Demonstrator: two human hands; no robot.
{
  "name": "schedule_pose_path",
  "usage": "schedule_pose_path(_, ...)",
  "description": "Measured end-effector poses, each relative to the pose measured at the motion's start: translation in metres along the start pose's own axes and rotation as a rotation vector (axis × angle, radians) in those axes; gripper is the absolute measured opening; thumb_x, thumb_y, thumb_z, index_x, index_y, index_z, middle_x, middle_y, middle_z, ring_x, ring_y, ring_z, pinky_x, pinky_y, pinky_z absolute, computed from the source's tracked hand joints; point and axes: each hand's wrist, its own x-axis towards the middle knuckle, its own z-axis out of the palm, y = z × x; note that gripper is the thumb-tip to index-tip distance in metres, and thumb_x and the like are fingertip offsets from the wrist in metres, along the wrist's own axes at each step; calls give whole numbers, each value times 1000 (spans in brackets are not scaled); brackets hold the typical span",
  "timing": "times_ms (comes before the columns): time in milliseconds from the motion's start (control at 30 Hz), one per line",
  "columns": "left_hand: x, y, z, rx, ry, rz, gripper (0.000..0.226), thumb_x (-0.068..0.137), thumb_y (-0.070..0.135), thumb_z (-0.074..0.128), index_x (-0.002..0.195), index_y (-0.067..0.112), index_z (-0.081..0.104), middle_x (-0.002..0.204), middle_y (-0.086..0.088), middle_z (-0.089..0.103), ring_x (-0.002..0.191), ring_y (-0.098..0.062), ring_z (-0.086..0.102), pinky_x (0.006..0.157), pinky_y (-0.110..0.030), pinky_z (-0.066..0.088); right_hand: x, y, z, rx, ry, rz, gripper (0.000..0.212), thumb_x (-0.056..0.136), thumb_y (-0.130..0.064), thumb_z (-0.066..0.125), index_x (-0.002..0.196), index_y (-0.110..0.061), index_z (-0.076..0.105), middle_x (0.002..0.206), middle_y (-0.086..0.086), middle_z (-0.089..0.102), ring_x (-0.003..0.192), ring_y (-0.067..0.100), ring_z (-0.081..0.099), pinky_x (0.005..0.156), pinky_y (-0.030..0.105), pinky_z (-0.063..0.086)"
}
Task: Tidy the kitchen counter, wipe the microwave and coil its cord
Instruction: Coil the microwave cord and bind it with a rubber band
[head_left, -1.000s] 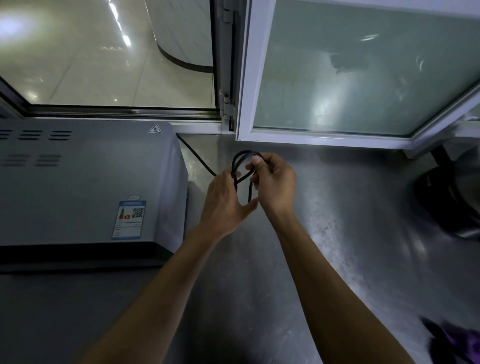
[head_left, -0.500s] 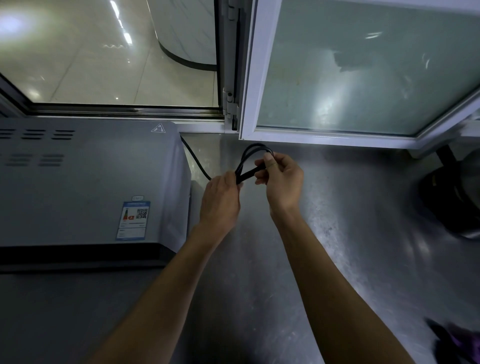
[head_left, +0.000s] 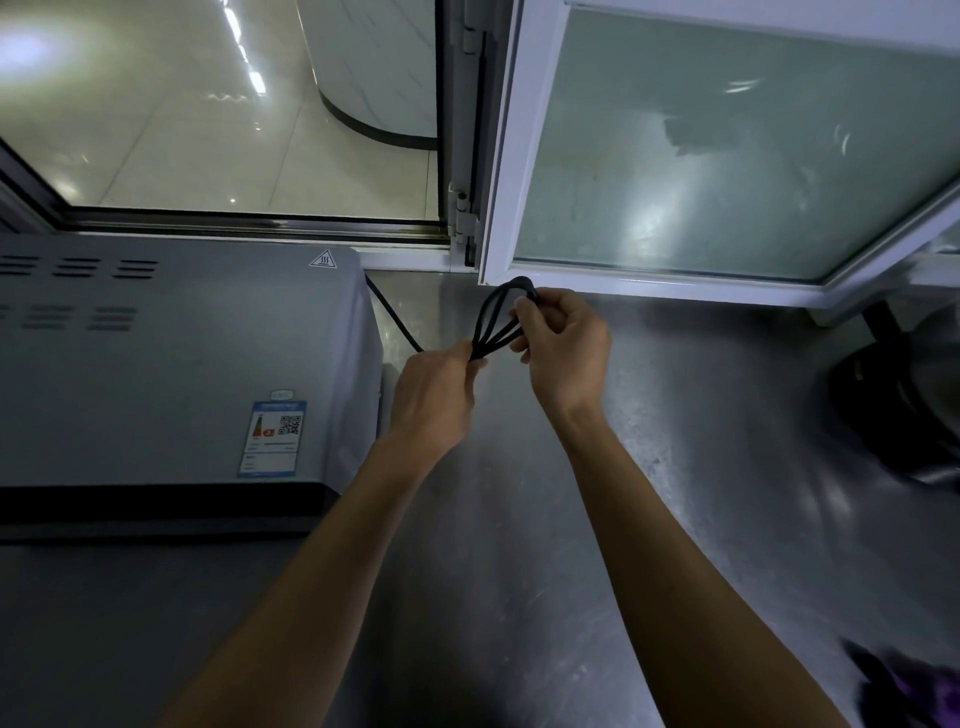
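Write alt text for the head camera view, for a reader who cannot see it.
Two bare hands hold a looped black power cord above a steel counter: the left hand grips the gathered strands, the right hand pinches the loops' far end. The cord trails back behind a grey microwave at left, below an open white-framed window.

Single head cam, wide-angle, looks fwd and down, close over counter (head_left: 675, 467) and window (head_left: 727, 156).

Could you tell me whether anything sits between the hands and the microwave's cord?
Nothing visible does. The left hand pinches the looped cord at its lower end, and the right hand holds the loops' top, above the counter.
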Motion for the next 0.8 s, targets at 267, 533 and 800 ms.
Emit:
schedule_pose_path(267,-2,-7,-10,94,62,3,21,102,26,48,107,10,61,74,-8,69,60,-29,62,65,-36,47,-9,1,-5,-83,-46,-47,13,98,-21,62,107,-16,69,93,-2,73,79,16,69,61,19,52)
schedule_pose_path(533,12,-3,-44,-42,17,-91,18,103,19,40,108,14,57,95,-6,73,85,-33,66,78,-40,47,-18,-12,-2,-418,-220,-136,22,98,-25,60,116,-16,70,108,-1,73,94,9,64,85,22,50)
schedule_pose_path(800,25,-10,-67,-260,-71,-158,21,104,28,42,93,21,58,91,5,70,81,-21,64,65,-34,47,-12,-33,4,-569,-243,-243,29,98,-28,58,124,-17,66,117,3,70,100,20,65,90,38,53)
